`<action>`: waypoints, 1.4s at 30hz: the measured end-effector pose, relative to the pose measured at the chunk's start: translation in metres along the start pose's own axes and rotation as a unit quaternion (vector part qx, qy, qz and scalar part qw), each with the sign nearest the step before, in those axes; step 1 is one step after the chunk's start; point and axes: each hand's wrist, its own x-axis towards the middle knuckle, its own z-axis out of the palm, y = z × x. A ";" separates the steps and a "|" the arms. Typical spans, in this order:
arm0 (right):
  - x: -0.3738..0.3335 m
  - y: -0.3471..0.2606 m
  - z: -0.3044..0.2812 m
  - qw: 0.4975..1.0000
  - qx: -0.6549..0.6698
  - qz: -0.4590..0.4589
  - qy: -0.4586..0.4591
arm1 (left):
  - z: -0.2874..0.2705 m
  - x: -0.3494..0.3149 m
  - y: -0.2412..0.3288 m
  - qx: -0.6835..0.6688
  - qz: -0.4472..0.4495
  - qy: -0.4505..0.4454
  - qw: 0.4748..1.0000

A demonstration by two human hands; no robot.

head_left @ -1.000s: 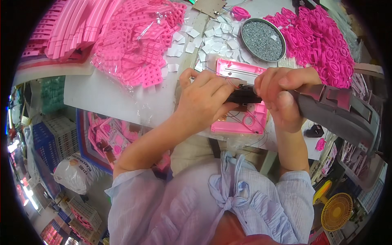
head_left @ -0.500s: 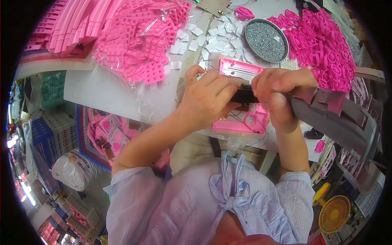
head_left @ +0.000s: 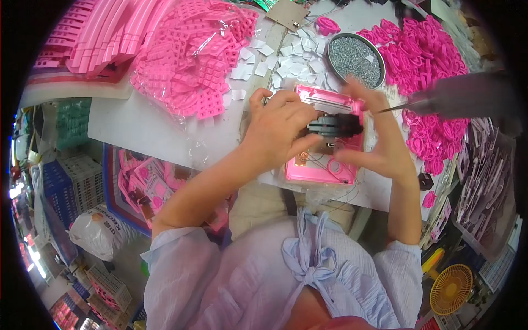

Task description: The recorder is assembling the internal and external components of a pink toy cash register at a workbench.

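Observation:
My left hand (head_left: pixel 280 129) has its fingers and thumb closed on a black plastic part (head_left: pixel 344 125) with grey ridges. That part lies over an open pink plastic case (head_left: pixel 297 173), which has a small circuit board and thin wires inside. To the right of the case is my right hand (head_left: pixel 379 146), fingers and thumb spread, with nothing between them. A dark grey electric screwdriver (head_left: pixel 456 98) hangs beyond it at the right, its thin bit pointing left, apart from my hand. Part of the case is hidden under my left hand.
A round dish of small screws (head_left: pixel 355 59) stands behind the case, beside scattered white paper squares (head_left: pixel 300 58). Pink button pads (head_left: pixel 187 60) in clear plastic lie at left, a heap of pink ring-shaped parts (head_left: pixel 426 60) at right. A yellow fan (head_left: pixel 451 289) is at lower right.
My right hand has let go of the electric screwdriver and opened. The screwdriver has swung up and to the right, and the black part shows more fully. My left hand has stayed in place.

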 end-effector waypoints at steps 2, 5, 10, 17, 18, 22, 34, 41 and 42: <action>-0.015 0.009 -0.003 0.991 -0.125 0.022 -0.035 | 0.003 0.003 -0.002 -0.056 -0.032 -0.002 0.998; -0.015 0.018 -0.007 0.998 -0.061 -0.007 0.016 | 0.012 -0.001 -0.002 -0.144 -0.091 0.046 0.984; 0.028 0.027 -0.020 0.982 -0.021 0.152 -0.107 | 0.016 -0.014 0.004 -0.078 -0.059 0.068 0.993; 0.039 0.034 -0.024 0.948 -0.299 0.098 -0.039 | 0.011 0.000 0.024 0.058 -0.068 -0.016 0.996; 0.033 0.030 -0.025 0.965 -0.246 0.072 -0.061 | 0.011 0.001 0.025 0.063 -0.069 -0.017 0.996; 0.009 0.030 -0.004 0.980 -0.189 0.036 -0.042 | 0.010 0.003 0.027 0.082 -0.083 -0.017 0.993; 0.011 -0.030 -0.025 0.960 -0.269 -0.034 -0.063 | -0.034 0.073 -0.008 0.005 -0.053 -0.246 0.968; -0.024 0.019 -0.121 0.844 -0.338 -0.050 0.414 | 0.065 0.179 -0.032 0.164 0.021 -0.212 0.963; -0.019 0.022 -0.117 0.878 -0.187 -0.037 0.440 | 0.070 0.183 -0.033 0.187 0.022 -0.257 0.948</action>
